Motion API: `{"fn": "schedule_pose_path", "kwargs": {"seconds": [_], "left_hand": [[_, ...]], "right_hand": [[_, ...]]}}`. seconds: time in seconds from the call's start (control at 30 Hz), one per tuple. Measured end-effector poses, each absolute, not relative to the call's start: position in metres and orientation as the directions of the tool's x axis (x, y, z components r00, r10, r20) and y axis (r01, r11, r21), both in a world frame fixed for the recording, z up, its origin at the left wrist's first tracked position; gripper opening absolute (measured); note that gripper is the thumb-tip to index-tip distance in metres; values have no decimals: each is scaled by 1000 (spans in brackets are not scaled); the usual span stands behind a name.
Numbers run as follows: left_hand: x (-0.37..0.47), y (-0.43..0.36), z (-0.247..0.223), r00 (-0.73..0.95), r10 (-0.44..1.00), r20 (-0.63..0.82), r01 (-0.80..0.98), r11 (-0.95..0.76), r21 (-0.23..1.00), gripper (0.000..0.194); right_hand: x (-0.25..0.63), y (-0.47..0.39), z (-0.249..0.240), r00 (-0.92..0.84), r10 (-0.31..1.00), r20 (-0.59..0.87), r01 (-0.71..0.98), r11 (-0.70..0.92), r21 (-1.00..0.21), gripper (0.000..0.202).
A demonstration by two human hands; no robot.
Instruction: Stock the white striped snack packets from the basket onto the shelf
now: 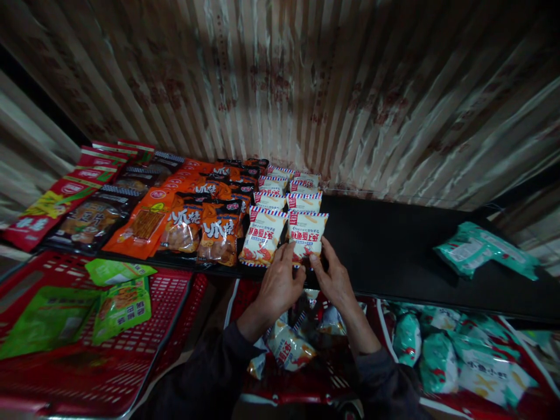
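A white snack bag (306, 233) with red lettering and striped edges stands at the front of its row on the black shelf. My left hand (282, 279) is at its lower left edge, fingers curled against it. On the opposite side, my right hand (335, 274) has its thumb on the front of the bag and its fingers along the right edge. A matching white bag (262, 233) leans just to the left, with more of the same behind both. Below my hands, a red basket (271, 399) holds several loose white bags (289, 347).
Orange snack bags (221, 230), dark bags (91, 216) and red bags (61, 195) line the shelf (376, 245) leftward. Teal bags (481, 248) lie at its right. Baskets below hold green packets (125, 309) and teal bags (440, 361). A corrugated wall (297, 87) rises behind.
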State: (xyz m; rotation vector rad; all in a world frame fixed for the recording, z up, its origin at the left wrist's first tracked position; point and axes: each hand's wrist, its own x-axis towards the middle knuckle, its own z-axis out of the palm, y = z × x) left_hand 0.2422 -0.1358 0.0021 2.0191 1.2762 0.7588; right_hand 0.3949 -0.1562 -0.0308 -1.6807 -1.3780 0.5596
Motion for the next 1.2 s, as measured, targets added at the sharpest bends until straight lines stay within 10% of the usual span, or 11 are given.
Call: {"fn": "schedule_pose_path", "kwargs": {"seconds": [0.4, 0.6, 0.9, 1.2], "left_hand": [[243, -147, 20, 353, 904, 241, 554, -409, 725, 42], [241, -158, 33, 731, 681, -33, 571, -585, 576, 26], [238, -175, -34, 819, 432, -377, 560, -742, 367, 24], [250, -185, -46, 830, 412, -375, 546, -736, 400, 30]], "right_hand": [[400, -167, -26, 377, 872, 312, 566, 50, -823, 57], [410, -188, -4, 396, 845, 360, 539, 104, -836, 32], [426, -228, -4, -229, 972, -56, 803, 156, -575, 17], [465, -245, -34, -170, 969, -181, 937, 102, -333, 44]]}}
